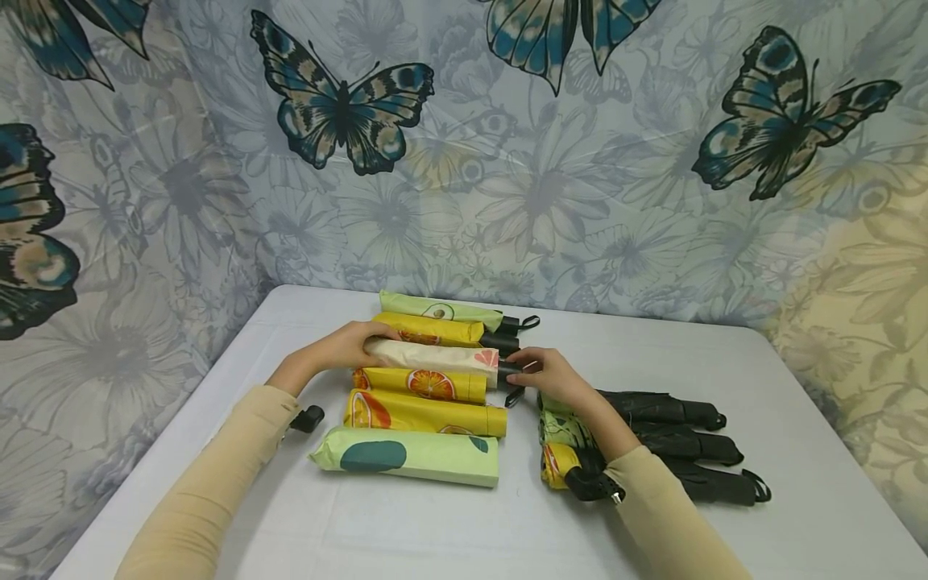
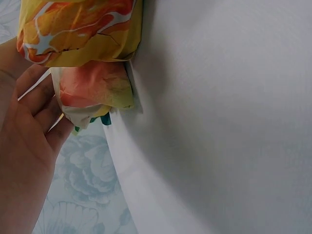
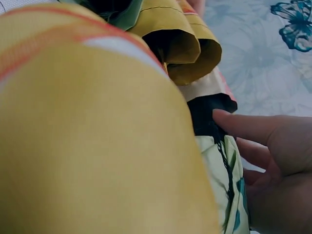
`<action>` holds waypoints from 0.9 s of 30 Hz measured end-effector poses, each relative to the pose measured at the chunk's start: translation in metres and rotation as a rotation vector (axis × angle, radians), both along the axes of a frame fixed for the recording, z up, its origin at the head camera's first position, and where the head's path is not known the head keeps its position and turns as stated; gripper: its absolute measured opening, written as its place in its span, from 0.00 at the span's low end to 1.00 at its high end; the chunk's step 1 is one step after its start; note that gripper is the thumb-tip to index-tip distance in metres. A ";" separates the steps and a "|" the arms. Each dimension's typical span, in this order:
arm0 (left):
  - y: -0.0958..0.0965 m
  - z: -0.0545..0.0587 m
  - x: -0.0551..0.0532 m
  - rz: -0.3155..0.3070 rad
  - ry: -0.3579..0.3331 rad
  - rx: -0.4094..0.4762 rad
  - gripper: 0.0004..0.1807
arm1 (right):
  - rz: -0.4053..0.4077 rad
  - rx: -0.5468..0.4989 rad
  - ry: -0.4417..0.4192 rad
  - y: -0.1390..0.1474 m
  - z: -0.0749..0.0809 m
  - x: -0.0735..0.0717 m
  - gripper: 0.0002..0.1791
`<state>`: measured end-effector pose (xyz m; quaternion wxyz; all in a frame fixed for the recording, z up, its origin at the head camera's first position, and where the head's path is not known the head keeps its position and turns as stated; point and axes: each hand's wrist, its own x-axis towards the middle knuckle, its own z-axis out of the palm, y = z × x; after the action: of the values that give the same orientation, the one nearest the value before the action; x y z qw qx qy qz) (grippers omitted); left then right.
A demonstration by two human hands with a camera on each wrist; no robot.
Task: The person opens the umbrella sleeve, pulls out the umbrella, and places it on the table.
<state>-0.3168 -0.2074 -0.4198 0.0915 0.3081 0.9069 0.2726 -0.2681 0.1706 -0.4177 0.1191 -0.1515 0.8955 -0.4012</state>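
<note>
A cream umbrella in a sleeve with a pink citrus print (image 1: 433, 356) lies across the row, a black handle (image 1: 511, 371) at its right end. My left hand (image 1: 354, 345) grips its left end; in the left wrist view the fingers (image 2: 41, 100) lie along its far side. At the other end, my right hand (image 1: 549, 377) pinches the handle between thumb and fingers. Behind it are a yellow umbrella (image 1: 428, 329) and a green avocado-print one (image 1: 442, 308), both with black handles. Nearer me lie two yellow orange-print sleeves (image 1: 431, 385) (image 1: 428, 415), hollow at their right ends in the right wrist view.
A light green sleeve (image 1: 442, 457) with dark green shapes lies nearest me. Several loosely folded umbrellas with black fabric (image 1: 685, 447) and patterned ends lie at the right, partly under my right forearm. Butterfly-print cloth (image 1: 536, 161) hangs behind the white table (image 1: 406, 532).
</note>
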 end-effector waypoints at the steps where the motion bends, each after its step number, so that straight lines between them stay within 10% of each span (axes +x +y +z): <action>1: 0.000 0.000 0.001 0.002 -0.005 0.006 0.25 | -0.005 -0.006 -0.007 0.001 0.001 0.000 0.21; 27: -0.004 -0.004 -0.001 0.018 -0.052 0.023 0.27 | -0.079 -0.116 -0.059 0.014 0.010 0.008 0.23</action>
<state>-0.3174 -0.2114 -0.4241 0.1092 0.2938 0.9036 0.2920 -0.2596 0.1844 -0.4075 0.1206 -0.1106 0.8720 -0.4613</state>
